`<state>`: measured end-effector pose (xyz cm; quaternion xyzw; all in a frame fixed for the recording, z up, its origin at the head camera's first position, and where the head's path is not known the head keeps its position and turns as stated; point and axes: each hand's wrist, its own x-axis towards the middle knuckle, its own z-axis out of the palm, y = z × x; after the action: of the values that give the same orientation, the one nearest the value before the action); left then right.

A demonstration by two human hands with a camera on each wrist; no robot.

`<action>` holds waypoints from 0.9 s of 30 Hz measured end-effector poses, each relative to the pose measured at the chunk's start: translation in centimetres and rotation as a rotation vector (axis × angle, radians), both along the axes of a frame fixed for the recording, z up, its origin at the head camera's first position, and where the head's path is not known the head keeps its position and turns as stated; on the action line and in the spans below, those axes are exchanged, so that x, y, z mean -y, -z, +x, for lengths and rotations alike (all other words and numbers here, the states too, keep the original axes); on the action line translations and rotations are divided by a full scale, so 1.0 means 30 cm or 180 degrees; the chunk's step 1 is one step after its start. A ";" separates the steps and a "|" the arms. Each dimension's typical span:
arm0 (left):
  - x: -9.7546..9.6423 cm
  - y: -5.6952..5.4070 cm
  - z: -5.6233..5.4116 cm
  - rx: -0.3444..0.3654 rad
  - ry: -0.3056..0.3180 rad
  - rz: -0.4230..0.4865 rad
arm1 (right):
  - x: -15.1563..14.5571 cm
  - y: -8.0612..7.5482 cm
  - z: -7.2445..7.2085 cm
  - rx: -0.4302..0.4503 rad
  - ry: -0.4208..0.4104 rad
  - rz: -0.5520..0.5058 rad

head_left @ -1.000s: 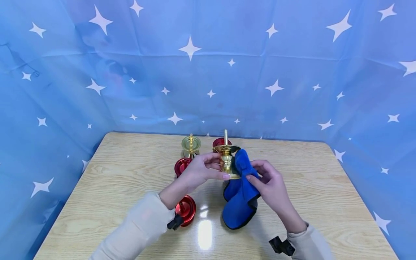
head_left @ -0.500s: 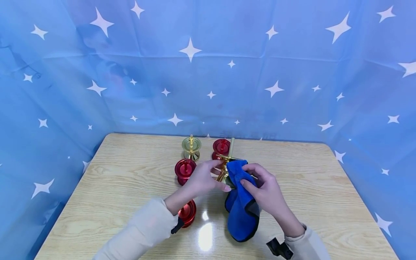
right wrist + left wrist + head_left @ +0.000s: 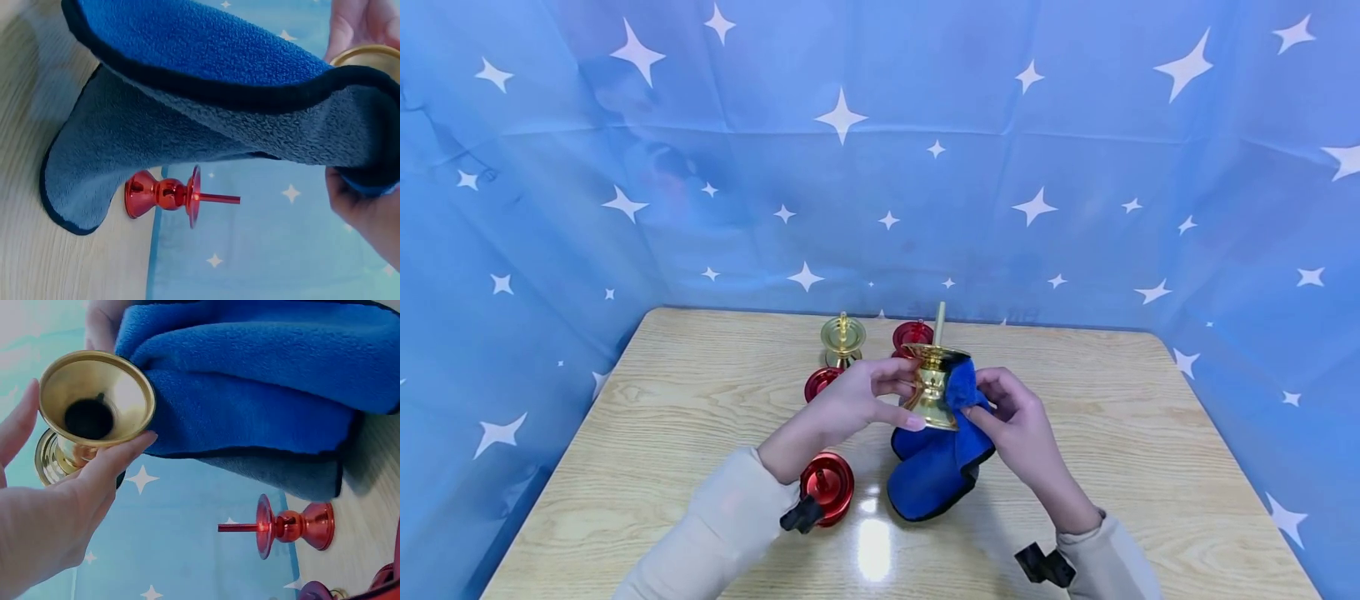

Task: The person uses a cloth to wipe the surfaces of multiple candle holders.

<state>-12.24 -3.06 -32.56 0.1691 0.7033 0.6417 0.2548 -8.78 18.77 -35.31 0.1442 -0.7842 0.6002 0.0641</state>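
Observation:
A gold candlestick (image 3: 931, 400) with a wide drip plate and a thin spike is held up off the table, slightly tilted. My left hand (image 3: 856, 398) grips it from the left, thumb low by the base and fingers round the far side. Its hollow base (image 3: 128, 378) faces the camera in the left wrist view. My right hand (image 3: 1018, 421) pinches a blue cloth (image 3: 931, 485) and presses it to the candlestick's right side, just below the plate. In the right wrist view the cloth (image 3: 206, 53) shows a grey underside and dark edging, hiding most of the candlestick.
Left of the hands a red candlestick (image 3: 827, 492) stands near my left sleeve, with another red candlestick (image 3: 822, 383) behind my left wrist. Farther back stand a smaller gold candlestick (image 3: 842, 336) and a third red candlestick (image 3: 912, 333). A blue starred curtain (image 3: 880, 167) borders the wooden table (image 3: 1112, 433).
The gold candlestick dipped and tilted right, then rose more upright, ending slightly right of where it was. The cloth has slid along its side, and its hanging end swung left.

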 end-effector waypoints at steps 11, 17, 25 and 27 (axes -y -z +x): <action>-0.031 0.010 -0.001 -0.0733 -0.0203 -0.0968 | 0.018 -0.027 0.014 -0.0355 -0.0097 0.0273; -0.026 0.016 -0.007 -0.0708 -0.0105 -0.0849 | 0.021 -0.036 0.021 -0.0401 -0.0107 0.0384; -0.002 -0.010 -0.006 -0.0114 0.0142 -0.0006 | -0.003 -0.012 0.000 -0.0003 0.0064 0.0113; -0.003 -0.012 -0.006 0.0011 0.0179 0.0173 | -0.003 -0.014 0.000 -0.0013 0.0079 0.0068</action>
<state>-12.42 -2.96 -32.20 0.1945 0.6801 0.6535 0.2693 -8.78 18.87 -34.90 0.1364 -0.7921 0.5906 0.0716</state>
